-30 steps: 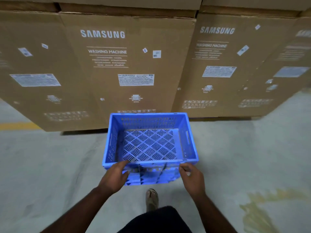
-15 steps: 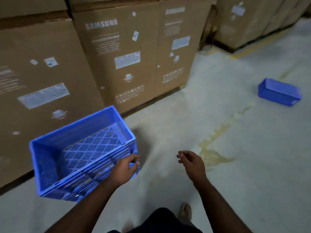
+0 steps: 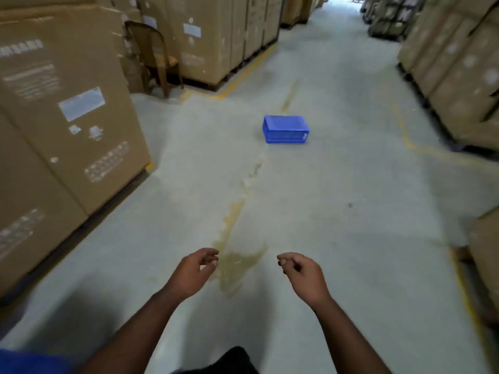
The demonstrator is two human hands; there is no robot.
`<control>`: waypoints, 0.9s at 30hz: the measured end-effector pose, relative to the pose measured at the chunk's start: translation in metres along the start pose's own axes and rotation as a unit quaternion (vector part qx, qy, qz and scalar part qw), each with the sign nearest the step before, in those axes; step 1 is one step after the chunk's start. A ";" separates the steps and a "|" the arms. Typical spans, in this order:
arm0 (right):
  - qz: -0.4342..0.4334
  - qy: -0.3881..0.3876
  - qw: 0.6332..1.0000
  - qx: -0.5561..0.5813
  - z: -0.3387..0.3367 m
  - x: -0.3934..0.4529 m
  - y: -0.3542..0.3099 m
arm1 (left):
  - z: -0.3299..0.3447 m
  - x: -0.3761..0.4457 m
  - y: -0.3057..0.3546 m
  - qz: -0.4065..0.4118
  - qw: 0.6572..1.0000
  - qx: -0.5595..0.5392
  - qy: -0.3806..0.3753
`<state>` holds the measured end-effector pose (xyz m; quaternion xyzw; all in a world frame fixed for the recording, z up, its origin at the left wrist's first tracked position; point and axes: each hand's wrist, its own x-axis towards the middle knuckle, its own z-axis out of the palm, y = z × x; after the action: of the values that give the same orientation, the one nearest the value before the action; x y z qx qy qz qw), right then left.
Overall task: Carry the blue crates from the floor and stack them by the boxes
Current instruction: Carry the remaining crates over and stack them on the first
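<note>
A blue crate (image 3: 285, 129) stands alone on the grey floor (image 3: 351, 211) at about 12 o'clock, well apart from both hands, with its open side up. Between the hands and this crate the floor has only a yellowish stain (image 3: 235, 261). Big cardboard boxes (image 3: 67, 117) stand along the aisle from 8 to 10 o'clock, and more boxes at 2 o'clock. A brown chair (image 3: 154, 56) stands near the boxes at 11 o'clock. At the lower left corner, 7 o'clock, a small blue patch (image 3: 29, 361) shows; I cannot tell what it is. The left hand (image 3: 193, 271) and the right hand (image 3: 301, 273) hang over the floor, fingers loosely curled, holding nothing and touching nothing.
</note>
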<state>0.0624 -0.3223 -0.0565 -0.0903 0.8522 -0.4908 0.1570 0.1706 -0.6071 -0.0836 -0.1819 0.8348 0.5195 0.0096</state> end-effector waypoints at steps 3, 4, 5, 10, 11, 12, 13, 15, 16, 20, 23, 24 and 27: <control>-0.006 0.027 1.000 -0.008 -0.053 0.067 -0.005 | 0.022 0.081 0.046 0.032 0.999 0.009 -0.015; -0.001 0.047 0.999 -0.003 -0.066 0.092 -0.006 | 0.029 0.107 0.058 0.038 0.999 0.015 -0.017; 0.004 0.064 0.998 0.004 -0.075 0.117 -0.006 | 0.035 0.134 0.068 0.043 0.999 0.019 -0.019; 0.008 0.054 0.998 0.011 -0.092 0.252 0.001 | 0.063 0.271 0.090 0.036 0.998 0.031 -0.030; 0.010 0.050 0.999 0.009 -0.096 0.281 0.001 | 0.067 0.302 0.091 0.034 0.999 0.025 -0.032; 0.013 0.048 0.999 0.009 -0.100 0.310 0.000 | 0.069 0.331 0.093 0.030 0.999 0.018 -0.037; 0.018 0.049 0.999 0.010 -0.105 0.338 0.000 | 0.071 0.361 0.096 0.024 0.999 0.012 -0.043; 0.034 0.055 0.998 0.018 -0.118 0.392 -0.005 | 0.073 0.420 0.107 0.009 0.999 0.001 -0.051; 0.044 0.062 0.997 0.028 -0.125 0.417 -0.009 | 0.072 0.447 0.116 0.003 0.999 -0.002 -0.053; 0.072 0.089 0.991 0.067 -0.154 0.509 -0.025 | 0.072 0.555 0.164 -0.003 0.997 -0.012 -0.076; 0.080 0.101 0.987 0.097 -0.174 0.578 -0.029 | 0.072 0.634 0.198 -0.006 0.994 -0.013 -0.106; 0.081 0.105 0.986 0.103 -0.180 0.603 -0.029 | 0.073 0.663 0.207 -0.004 0.994 -0.011 -0.112; 0.088 0.107 0.982 0.126 -0.199 0.692 -0.021 | 0.083 0.761 0.225 0.008 0.993 0.007 -0.113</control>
<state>-0.6552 -0.3849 -0.0685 0.0590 0.8000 -0.5854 0.1175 -0.6246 -0.6693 -0.0832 -0.1150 0.8336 0.5306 0.1014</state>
